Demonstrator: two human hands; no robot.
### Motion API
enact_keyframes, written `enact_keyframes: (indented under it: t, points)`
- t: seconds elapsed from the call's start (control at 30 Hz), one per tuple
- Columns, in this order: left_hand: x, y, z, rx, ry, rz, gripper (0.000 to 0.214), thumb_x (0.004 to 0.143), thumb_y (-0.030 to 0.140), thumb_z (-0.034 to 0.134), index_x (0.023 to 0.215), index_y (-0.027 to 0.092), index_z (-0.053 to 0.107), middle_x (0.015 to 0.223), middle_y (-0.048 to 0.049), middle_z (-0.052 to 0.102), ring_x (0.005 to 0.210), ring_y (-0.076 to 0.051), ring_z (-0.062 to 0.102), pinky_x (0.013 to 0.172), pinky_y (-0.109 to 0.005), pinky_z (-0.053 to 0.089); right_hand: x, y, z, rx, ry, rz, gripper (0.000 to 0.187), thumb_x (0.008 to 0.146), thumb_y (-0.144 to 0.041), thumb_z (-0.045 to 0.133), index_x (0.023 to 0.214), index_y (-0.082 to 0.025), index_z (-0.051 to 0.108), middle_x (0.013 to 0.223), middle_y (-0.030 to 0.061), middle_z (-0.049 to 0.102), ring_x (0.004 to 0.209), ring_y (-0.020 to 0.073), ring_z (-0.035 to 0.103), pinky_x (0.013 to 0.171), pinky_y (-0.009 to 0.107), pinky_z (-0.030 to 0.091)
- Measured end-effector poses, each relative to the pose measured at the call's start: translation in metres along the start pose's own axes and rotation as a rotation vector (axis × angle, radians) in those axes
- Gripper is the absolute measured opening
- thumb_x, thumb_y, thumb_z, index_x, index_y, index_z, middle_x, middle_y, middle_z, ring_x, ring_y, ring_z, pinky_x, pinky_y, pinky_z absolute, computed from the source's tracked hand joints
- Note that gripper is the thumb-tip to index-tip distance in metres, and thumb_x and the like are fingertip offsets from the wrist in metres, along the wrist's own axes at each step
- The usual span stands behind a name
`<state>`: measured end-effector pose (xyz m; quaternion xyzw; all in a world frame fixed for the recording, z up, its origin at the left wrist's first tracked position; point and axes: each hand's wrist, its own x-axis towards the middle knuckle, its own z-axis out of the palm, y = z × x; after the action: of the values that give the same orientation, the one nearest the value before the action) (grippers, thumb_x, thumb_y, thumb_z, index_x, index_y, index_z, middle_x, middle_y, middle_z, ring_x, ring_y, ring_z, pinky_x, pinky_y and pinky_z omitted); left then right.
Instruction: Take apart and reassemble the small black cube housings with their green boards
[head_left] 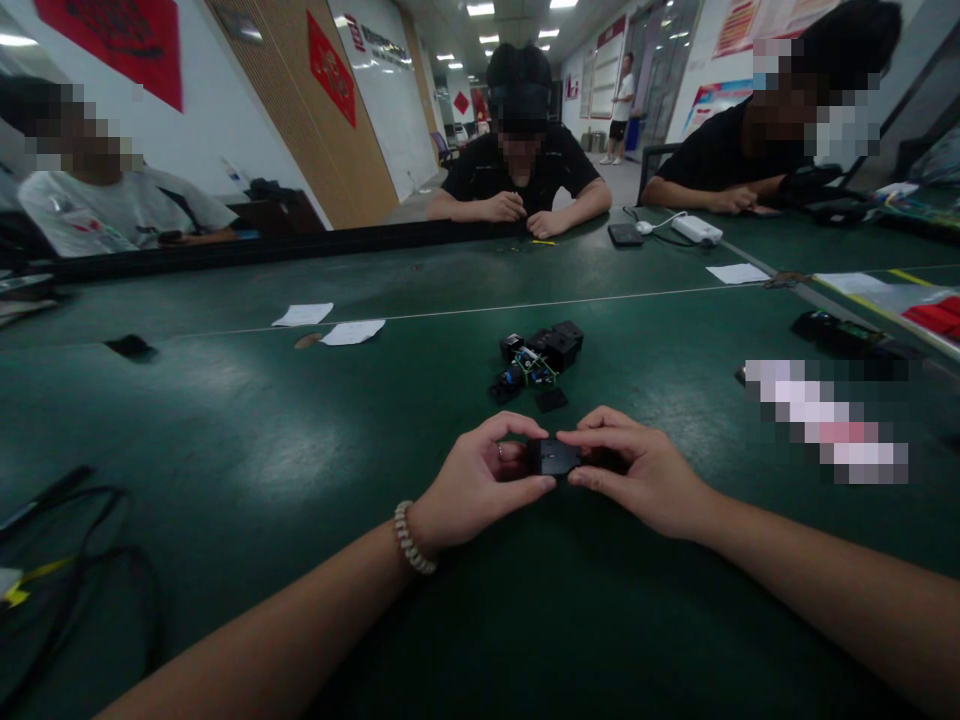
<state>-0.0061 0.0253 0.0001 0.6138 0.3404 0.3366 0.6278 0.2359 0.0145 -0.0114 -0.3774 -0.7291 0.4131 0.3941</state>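
Both of my hands meet over the green table (247,450) around a small black plastic box (553,457). My left hand (480,485), with a bead bracelet on the wrist, pinches its left side between thumb and forefinger. My right hand (641,470) grips its right side with curled fingers. Just beyond the hands lies a small pile of black housings and a green circuit board (536,362), with one flat black cover (551,399) lying apart in front of it.
White paper slips (330,322) lie at the left middle, black cables (67,540) at the near left. Across the table three people sit working, with a white power strip (696,230), a phone (625,234) and more papers (739,273) on the far right.
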Motion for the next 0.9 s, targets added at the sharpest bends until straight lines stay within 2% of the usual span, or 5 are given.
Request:
enact_keyframes:
  t: [0.67,0.9]
  points:
    - [0.0,-0.0017,-0.0009,-0.026,-0.032,0.008,0.045,0.079,0.013,0.082,0.117,0.017,0.058,0.116,-0.0097,0.071,0.104,-0.023,0.074,0.089,-0.038,0.062,-0.0018,-0.0035,0.0039,-0.117,0.017,-0.084,0.035,0.089,-0.022,0.075,0.124,-0.03,0.074,0.107,0.0046,0.062,0.085,0.0172,0.064,0.074,0.034,0.058]
    - [0.0004,-0.0005,-0.0015,-0.031,-0.049,0.025,0.04,0.082,0.013,0.08,0.115,0.017,0.059,0.114,-0.0083,0.069,0.1,-0.018,0.071,0.085,-0.031,0.059,-0.0026,-0.007,0.0053,-0.149,0.008,-0.12,0.037,0.09,-0.019,0.071,0.126,-0.028,0.072,0.109,0.0059,0.06,0.089,0.0188,0.064,0.074,0.036,0.058]
